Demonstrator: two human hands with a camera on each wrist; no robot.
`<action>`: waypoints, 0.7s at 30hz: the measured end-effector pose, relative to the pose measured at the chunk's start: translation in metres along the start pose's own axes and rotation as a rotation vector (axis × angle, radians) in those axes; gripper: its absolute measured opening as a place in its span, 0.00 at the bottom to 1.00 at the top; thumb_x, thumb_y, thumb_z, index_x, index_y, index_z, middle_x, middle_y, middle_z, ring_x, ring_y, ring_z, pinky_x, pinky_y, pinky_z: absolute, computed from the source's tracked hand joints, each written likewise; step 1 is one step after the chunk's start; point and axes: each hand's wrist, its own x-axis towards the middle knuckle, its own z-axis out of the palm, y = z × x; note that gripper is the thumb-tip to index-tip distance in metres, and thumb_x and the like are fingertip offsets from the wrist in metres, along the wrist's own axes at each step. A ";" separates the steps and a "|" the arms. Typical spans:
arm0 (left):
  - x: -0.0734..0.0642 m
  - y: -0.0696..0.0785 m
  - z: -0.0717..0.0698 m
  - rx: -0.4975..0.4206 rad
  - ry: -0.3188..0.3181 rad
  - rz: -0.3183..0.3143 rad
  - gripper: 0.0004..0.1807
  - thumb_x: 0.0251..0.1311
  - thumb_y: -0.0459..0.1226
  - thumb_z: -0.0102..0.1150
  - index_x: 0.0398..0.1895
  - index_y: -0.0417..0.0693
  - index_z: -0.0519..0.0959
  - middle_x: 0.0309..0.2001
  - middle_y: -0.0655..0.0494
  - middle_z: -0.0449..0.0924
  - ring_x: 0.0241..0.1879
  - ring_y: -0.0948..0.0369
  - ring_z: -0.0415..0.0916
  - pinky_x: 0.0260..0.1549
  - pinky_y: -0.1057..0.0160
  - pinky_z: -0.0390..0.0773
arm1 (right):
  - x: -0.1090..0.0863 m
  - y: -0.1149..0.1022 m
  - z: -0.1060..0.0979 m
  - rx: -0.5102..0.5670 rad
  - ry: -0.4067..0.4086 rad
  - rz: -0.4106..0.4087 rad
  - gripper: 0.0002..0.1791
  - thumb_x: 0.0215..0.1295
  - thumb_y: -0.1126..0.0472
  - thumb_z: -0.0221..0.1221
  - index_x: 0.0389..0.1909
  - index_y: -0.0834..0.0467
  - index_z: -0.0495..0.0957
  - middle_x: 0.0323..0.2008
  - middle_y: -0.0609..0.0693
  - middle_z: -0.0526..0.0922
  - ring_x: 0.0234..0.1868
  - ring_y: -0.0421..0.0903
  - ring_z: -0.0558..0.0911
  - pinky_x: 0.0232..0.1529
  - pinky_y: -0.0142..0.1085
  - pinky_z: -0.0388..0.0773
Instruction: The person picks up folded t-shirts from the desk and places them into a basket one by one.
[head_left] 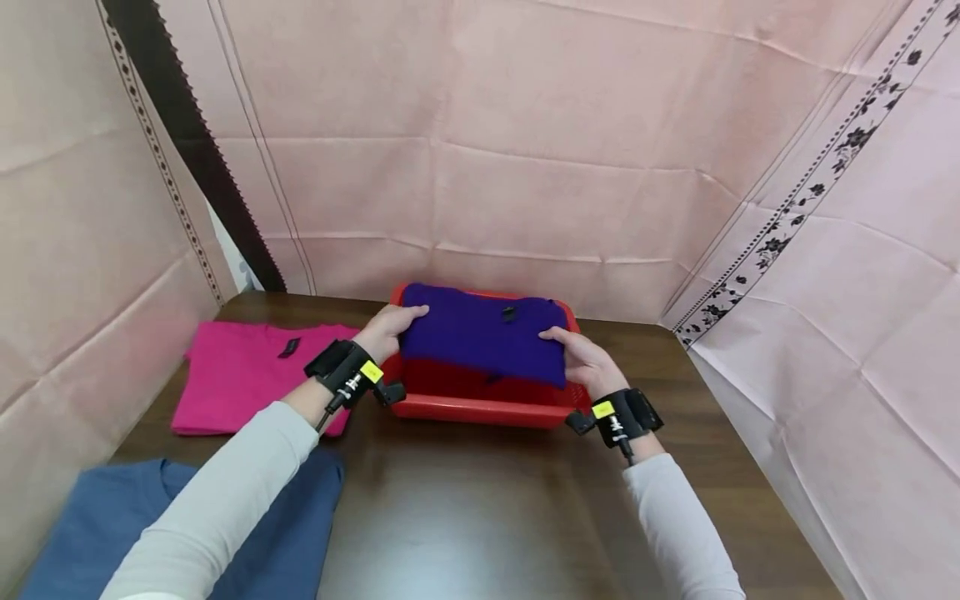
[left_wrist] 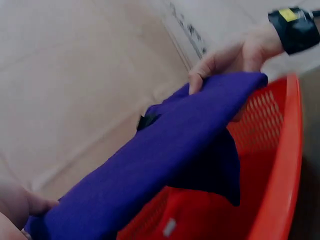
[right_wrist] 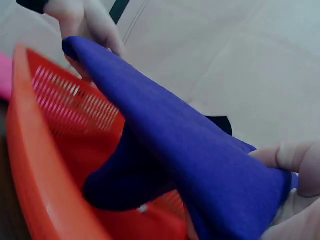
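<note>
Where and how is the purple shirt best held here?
The purple shirt is a wide, soft fold, so its two short ends look best, approached from opposite sides, as the left hand and right hand hold it. Both wrist views show a layer sagging over the red basket; pinching every layer may keep it flatter.

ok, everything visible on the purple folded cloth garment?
The purple folded cloth garment looks soft and matte, with a small black tag near its far edge. The left hand and right hand grip its opposite ends, holding it over the red plastic basket; a fold hangs beneath. Contact with the basket is unclear.
</note>
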 end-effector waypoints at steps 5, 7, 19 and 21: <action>0.013 -0.029 -0.001 0.234 0.054 0.014 0.34 0.65 0.34 0.46 0.69 0.30 0.47 0.69 0.38 0.51 0.62 0.50 0.57 0.62 0.55 0.64 | 0.031 0.017 -0.004 -0.176 0.207 0.098 0.21 0.64 0.62 0.52 0.57 0.59 0.63 0.42 0.51 0.80 0.42 0.48 0.79 0.40 0.40 0.80; 0.025 -0.039 -0.001 0.325 0.049 0.022 0.37 0.64 0.33 0.46 0.70 0.30 0.40 0.71 0.37 0.44 0.67 0.48 0.48 0.66 0.49 0.56 | 0.035 0.023 -0.004 -0.273 0.258 0.071 0.28 0.62 0.66 0.52 0.63 0.60 0.57 0.50 0.54 0.75 0.48 0.51 0.76 0.48 0.43 0.78; -0.007 -0.048 0.005 1.207 0.141 0.447 0.39 0.54 0.37 0.59 0.67 0.33 0.55 0.63 0.24 0.56 0.56 0.33 0.60 0.55 0.39 0.67 | 0.015 0.039 0.015 -1.553 0.238 -0.526 0.42 0.53 0.64 0.64 0.69 0.51 0.57 0.69 0.64 0.54 0.67 0.60 0.54 0.60 0.57 0.66; -0.014 -0.048 0.010 1.371 0.040 0.467 0.38 0.53 0.43 0.62 0.66 0.38 0.61 0.64 0.25 0.55 0.61 0.31 0.53 0.58 0.36 0.62 | 0.016 0.040 0.016 -1.655 0.071 -0.534 0.38 0.56 0.59 0.62 0.69 0.47 0.59 0.71 0.64 0.49 0.68 0.64 0.48 0.59 0.59 0.65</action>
